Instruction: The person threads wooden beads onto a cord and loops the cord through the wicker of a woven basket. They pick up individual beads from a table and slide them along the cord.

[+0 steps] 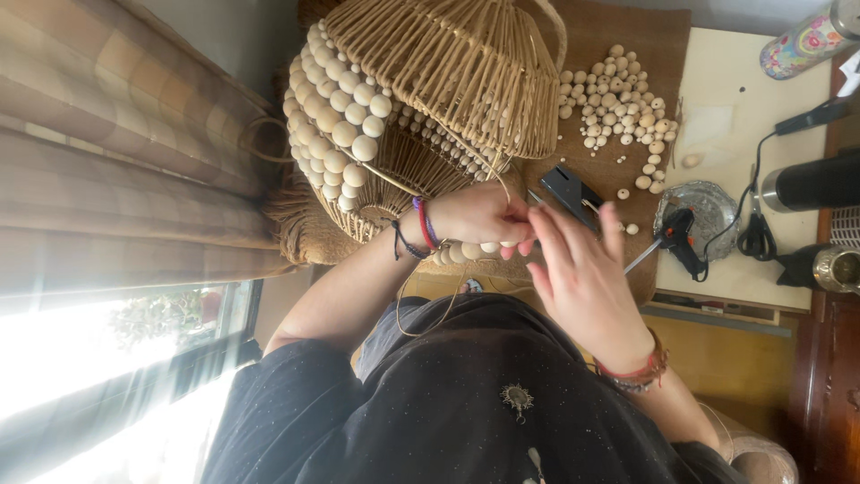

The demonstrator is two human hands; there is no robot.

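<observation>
Pinching a short row of pale wooden beads (470,252) and a thin cord at its fingertips, the left hand (479,215) was curled shut around them, with red, purple and dark threads tied about its wrist. The right hand (582,278) hovered just beside it at about four o'clock, its fingers spread and raised, the tips meeting the left hand's; whether it gripped the cord I could not tell. A loop of thin cord (430,314) hung from the beads toward six o'clock, over the dark garment.

At eleven o'clock from the hands stood a woven wicker basket (466,72), one side covered in rows of the same beads (larger toward its outer edge). At one o'clock a heap of loose beads (618,90) lay on the brown mat (627,27), a dark flat tool (571,190) near them. At three o'clock lay a black glue gun (679,237) beside a silvery dish (712,202), with black scissors (757,235) and a dark cylinder (811,184) farther out.
</observation>
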